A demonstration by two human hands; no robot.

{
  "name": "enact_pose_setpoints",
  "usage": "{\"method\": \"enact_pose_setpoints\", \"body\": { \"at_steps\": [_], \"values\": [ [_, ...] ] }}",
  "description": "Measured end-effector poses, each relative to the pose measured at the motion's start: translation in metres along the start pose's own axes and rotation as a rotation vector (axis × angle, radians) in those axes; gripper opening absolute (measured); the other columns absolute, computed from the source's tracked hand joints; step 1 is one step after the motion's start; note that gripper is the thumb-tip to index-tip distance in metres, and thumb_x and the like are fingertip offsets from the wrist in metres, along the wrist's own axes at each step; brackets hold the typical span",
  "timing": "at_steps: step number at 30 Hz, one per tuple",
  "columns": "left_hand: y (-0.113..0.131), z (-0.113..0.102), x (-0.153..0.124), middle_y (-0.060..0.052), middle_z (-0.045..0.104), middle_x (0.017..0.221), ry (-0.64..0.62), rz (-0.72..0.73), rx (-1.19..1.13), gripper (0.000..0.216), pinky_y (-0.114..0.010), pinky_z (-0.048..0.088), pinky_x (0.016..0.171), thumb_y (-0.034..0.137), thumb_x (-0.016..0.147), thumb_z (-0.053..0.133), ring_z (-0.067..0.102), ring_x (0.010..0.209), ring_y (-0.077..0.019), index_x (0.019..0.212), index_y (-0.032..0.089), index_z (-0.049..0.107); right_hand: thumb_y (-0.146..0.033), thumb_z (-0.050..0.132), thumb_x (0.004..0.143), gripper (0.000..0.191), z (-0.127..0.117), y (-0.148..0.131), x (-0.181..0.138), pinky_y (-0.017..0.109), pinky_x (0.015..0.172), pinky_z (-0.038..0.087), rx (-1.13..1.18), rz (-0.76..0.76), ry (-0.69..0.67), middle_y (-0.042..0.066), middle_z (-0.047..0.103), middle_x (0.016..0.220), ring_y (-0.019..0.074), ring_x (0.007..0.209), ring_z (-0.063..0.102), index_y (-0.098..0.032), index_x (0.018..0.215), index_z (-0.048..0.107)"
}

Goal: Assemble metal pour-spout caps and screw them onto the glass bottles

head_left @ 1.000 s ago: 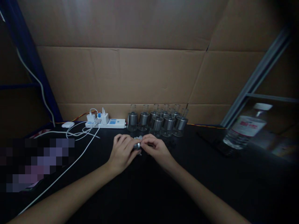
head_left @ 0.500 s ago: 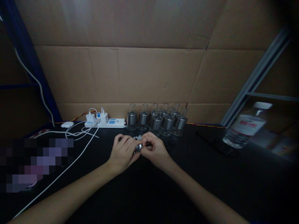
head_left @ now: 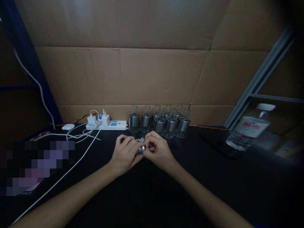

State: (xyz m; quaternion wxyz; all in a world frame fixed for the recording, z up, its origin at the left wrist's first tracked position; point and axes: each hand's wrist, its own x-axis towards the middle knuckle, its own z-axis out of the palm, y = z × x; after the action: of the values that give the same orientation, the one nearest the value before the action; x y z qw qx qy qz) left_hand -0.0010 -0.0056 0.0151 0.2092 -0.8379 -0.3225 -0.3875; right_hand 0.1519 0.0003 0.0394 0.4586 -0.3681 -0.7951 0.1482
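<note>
Just beyond right hand (head_left: 158, 149); metal-banded bottles (head_left: 159, 124)

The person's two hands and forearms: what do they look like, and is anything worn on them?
The left hand and right hand are ungloved. The left forearm and right forearm show no sleeves, watch or bracelet. Some fingers are hidden, so rings cannot be ruled out.
</note>
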Motion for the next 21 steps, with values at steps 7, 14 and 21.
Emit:
{"method": "enact_pose_setpoints", "body": {
  "at_steps": [7, 14, 21],
  "values": [
    [0.001, 0.0, 0.002, -0.004, 0.059, 0.082, -0.03, -0.016, -0.019, 0.025, -0.038, 0.027, 0.08, 0.029, 0.079, 0.047, 0.049, 0.086, -0.0199, 0.099, 0.016, 0.051, -0.005, 0.05, 0.055, 0.015, 0.0, 0.004, 0.001, 0.017, 0.046, 0.037, -0.032, -0.021, 0.001, 0.001, 0.043, 0.072, 0.0096, 0.062, 0.045, -0.016, 0.053, 0.041],
    [0.002, -0.002, -0.001, -0.004, 0.057, 0.085, -0.091, -0.107, -0.151, 0.024, -0.037, 0.027, 0.08, 0.03, 0.079, 0.048, 0.049, 0.084, -0.0188, 0.1, 0.018, 0.049, -0.008, 0.051, 0.06, 0.01, -0.001, 0.004, -0.001, 0.018, 0.046, 0.039, 0.033, 0.027, -0.006, 0.002, 0.043, 0.074, 0.0101, 0.063, 0.046, -0.015, 0.056, 0.046],
    [-0.003, 0.008, -0.009, -0.005, 0.054, 0.094, -0.045, -0.251, -0.337, 0.03, -0.035, 0.03, 0.082, 0.029, 0.078, 0.05, 0.046, 0.088, -0.0187, 0.105, 0.018, 0.042, -0.012, 0.045, 0.075, 0.009, -0.011, 0.003, -0.002, 0.021, 0.056, 0.042, 0.036, -0.075, -0.036, 0.004, 0.048, 0.08, 0.0102, 0.068, 0.05, -0.015, 0.072, 0.053]
  ]
}}
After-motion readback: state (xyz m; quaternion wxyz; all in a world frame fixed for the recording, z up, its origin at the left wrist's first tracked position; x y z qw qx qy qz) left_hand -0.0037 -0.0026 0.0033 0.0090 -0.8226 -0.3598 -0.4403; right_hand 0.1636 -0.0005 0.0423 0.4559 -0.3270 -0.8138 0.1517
